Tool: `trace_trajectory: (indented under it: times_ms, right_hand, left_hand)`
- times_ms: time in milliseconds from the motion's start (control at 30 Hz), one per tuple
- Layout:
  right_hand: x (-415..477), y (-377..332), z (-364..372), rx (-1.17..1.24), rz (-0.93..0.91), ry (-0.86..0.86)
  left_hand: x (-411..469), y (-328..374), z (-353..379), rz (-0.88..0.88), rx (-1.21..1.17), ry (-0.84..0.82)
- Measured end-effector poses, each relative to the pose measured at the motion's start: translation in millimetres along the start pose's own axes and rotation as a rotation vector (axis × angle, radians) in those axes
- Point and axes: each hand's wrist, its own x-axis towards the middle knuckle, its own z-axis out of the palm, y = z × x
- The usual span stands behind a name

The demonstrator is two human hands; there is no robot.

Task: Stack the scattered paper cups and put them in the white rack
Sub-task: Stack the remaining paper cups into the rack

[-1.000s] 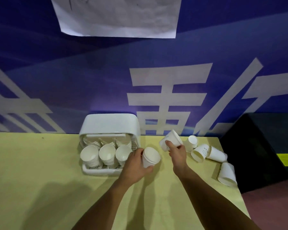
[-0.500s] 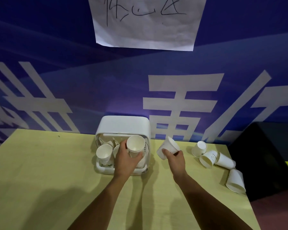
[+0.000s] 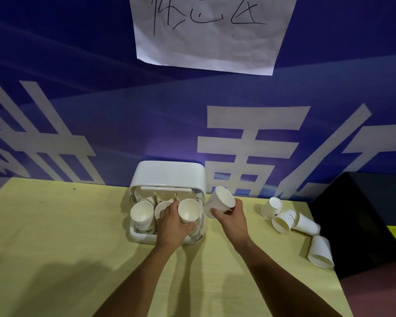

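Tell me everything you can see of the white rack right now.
The rack is white, seemingly glossy plastic, round-cornered: a raised hood behind, an open tray in front. It stands on the yellow table, back toward the blue wall. Inside stand stacked cups. The left hand holds a cup over its front right part; whether the hand touches the rack, I cannot tell.

The white boxy plastic rack [image 3: 169, 175] is plain and unpatterned; the white round paper cups [image 3: 320, 252] match it, a few bearing a small dark printed logo on the side. The flat rectangular tabletop [image 3: 55, 225] is pale yellow-green. The wide wall banner [image 3: 101, 99] is deep blue with large white characters, and the white rectangular paper sheet [image 3: 206, 49] on it carries black handwritten strokes
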Motion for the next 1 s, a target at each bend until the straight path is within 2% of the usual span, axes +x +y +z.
trace_trajectory:
  times_ms: [233,467,600,867,1000]
  right_hand:
    - [-4,-12,16,-0.032,-0.129,-0.044]
    - [-9,-23,35,-0.135,-0.253,-0.152]
    - [-10,-31,55,-0.19,-0.29,-0.201]
    - [-17,-36,107,-0.353,-0.382,-0.248]
    - [-18,-33,126,-0.509,-0.436,-0.22]
  left_hand:
    - [5,-17,-2,0.07,0.096,-0.05]
    - [0,-35,-10,0.096,0.133,-0.018]
    - [-7,-48,-17,0.091,0.097,0.046]
    - [-11,-73,-41,0.055,0.053,0.042]
    - [-11,-92,-50,0.031,0.016,0.041]
